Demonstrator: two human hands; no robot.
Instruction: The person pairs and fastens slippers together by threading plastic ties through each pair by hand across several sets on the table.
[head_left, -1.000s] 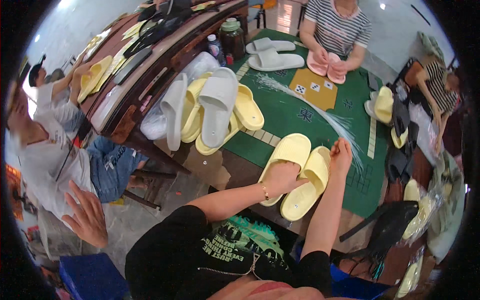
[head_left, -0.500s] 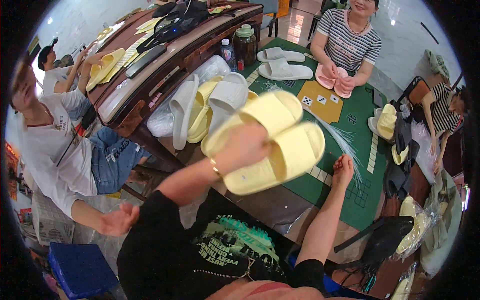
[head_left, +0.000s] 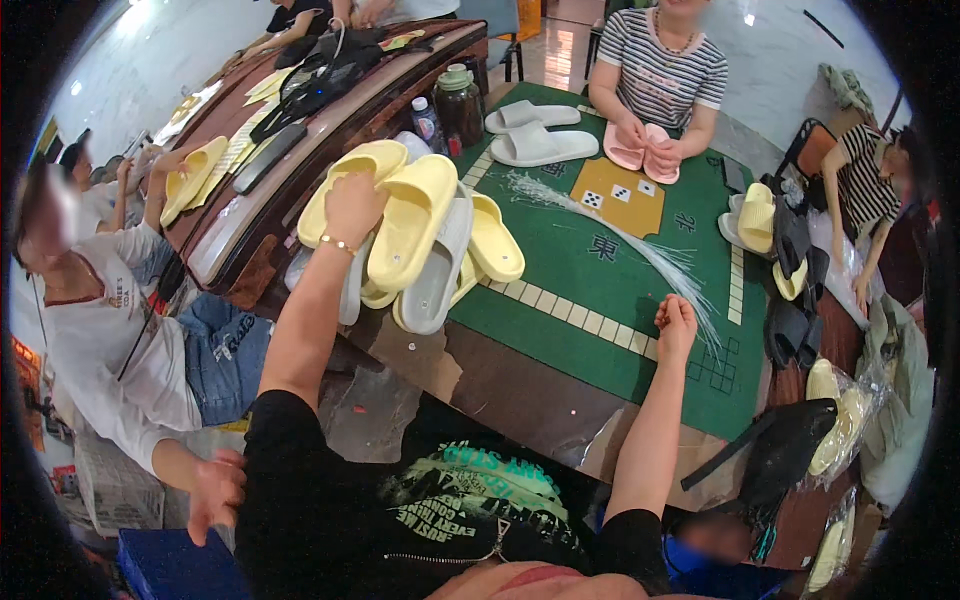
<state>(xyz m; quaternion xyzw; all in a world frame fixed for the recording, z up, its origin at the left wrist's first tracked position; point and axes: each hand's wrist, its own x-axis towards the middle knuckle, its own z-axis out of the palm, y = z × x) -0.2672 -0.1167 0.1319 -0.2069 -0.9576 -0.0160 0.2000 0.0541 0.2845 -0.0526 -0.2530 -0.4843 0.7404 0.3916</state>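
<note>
My left hand [head_left: 355,208] grips a pair of pale yellow slippers [head_left: 412,222] near their straps, at the left edge of the table. They hang over a pile with a grey slipper [head_left: 437,292] and another yellow slipper [head_left: 494,245], and cover part of it. Over the green mat, my right hand [head_left: 676,325] is closed with curled fingers; whatever lies inside them, if anything, is hidden. Beside it runs a bundle of thin clear-white plastic strands [head_left: 640,246].
A pair of grey slippers [head_left: 545,145] lies on the green mat [head_left: 560,345]. Across the table a person's hands hold pink slippers [head_left: 656,160]. A dark jar [head_left: 459,108] and a small bottle [head_left: 427,125] stand at the back left. A black bag [head_left: 790,450] lies at right.
My left hand has carried the yellow slippers from the middle to the left, over the pile. The right hand stays by the strands. The view has shifted slightly.
</note>
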